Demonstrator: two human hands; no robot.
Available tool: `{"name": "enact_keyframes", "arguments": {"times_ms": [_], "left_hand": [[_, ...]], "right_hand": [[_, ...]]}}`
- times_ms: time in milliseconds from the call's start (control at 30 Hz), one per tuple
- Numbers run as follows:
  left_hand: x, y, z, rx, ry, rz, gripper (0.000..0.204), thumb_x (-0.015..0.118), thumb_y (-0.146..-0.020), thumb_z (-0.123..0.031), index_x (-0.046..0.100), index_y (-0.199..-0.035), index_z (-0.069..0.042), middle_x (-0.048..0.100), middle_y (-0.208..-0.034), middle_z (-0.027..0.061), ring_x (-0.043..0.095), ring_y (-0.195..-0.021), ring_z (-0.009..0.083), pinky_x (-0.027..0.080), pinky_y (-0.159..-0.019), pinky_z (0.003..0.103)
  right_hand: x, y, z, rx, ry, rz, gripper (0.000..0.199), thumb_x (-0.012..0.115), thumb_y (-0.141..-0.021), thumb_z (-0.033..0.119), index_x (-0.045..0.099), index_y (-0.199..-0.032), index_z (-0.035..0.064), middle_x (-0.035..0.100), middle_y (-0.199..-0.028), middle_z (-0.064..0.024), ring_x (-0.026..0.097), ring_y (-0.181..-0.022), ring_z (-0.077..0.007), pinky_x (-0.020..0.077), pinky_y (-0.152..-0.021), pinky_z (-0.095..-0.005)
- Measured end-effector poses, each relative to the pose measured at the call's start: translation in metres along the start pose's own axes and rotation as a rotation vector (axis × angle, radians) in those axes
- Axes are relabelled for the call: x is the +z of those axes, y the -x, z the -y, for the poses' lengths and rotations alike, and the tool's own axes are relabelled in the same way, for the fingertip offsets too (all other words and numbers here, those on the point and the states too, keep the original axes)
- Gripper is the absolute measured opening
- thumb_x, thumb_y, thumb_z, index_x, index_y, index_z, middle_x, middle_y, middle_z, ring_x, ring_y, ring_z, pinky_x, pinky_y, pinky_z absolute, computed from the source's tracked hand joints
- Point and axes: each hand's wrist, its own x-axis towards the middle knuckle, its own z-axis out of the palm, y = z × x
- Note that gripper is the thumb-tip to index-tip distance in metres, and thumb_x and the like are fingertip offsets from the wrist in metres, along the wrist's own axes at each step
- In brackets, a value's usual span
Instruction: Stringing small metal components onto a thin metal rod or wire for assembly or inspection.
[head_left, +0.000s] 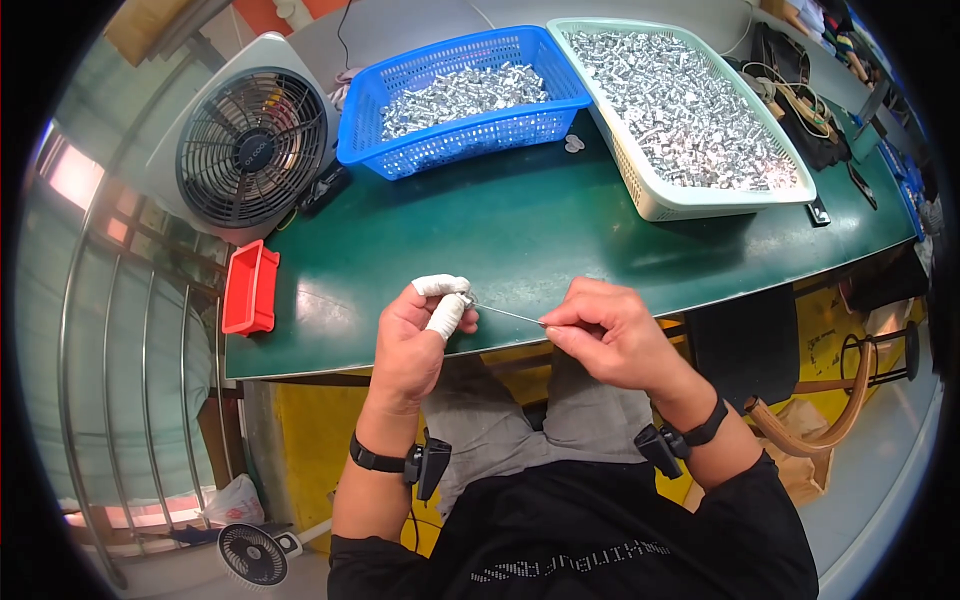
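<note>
My left hand, its thumb and index finger wrapped in white tape, pinches a small silvery metal part just over the table's near edge. Most of that part is hidden by the fingertips. From the right, my right hand grips a thin metal rod between thumb and fingers. The rod's far end meets the part at my left fingertips; whether it goes inside cannot be made out. Beyond my hands stands a blue plastic basket of small silvery metal parts, and to its right a larger pale green basket heaped with similar ones.
A box fan stands at the table's far left, above a small red bin. Two small pieces lie on the green tabletop between the baskets. Cables and dark items crowd the right end. A small fan sits low at left.
</note>
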Motion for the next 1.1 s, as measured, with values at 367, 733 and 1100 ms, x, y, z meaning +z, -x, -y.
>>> {"name": "enact_keyframes", "arguments": {"times_ms": [367, 733, 1100], "left_hand": [[0.004, -0.002, 0.004, -0.146, 0.279, -0.048, 0.018, 0.057, -0.094, 0.002, 0.06, -0.111, 0.0, 0.062, -0.097, 0.0064, 0.059, -0.079, 0.0124, 0.051, -0.067, 0.026], [-0.013, -0.019, -0.01, 0.7, -1.144, -0.032, 0.018, 0.067, -0.084, 0.003, 0.065, -0.101, -0.003, 0.062, -0.105, 0.0139, 0.061, -0.088, 0.0281, 0.051, -0.076, 0.035], [-0.029, -0.018, -0.003, 0.678, -1.139, -0.073, 0.016, 0.063, -0.086, 0.003, 0.065, -0.102, -0.003, 0.061, -0.11, 0.0158, 0.06, -0.1, 0.0303, 0.049, -0.088, 0.04]], "right_hand": [[0.004, 0.004, -0.003, 0.237, -0.152, 0.01, 0.007, 0.066, -0.086, 0.001, 0.071, -0.091, -0.0004, 0.055, -0.075, -0.0009, 0.048, -0.064, -0.0068, 0.0371, -0.058, -0.0219], [-0.01, 0.0, -0.027, 0.105, 0.107, -0.134, 0.007, 0.066, -0.088, 0.004, 0.07, -0.092, -0.0009, 0.054, -0.076, -0.0005, 0.046, -0.064, -0.0064, 0.0371, -0.057, -0.0227], [-0.008, 0.002, -0.027, 0.081, 0.095, -0.14, 0.007, 0.066, -0.087, 0.003, 0.069, -0.092, -0.0013, 0.053, -0.075, -0.0006, 0.045, -0.063, -0.0061, 0.0365, -0.056, -0.0223]]}}
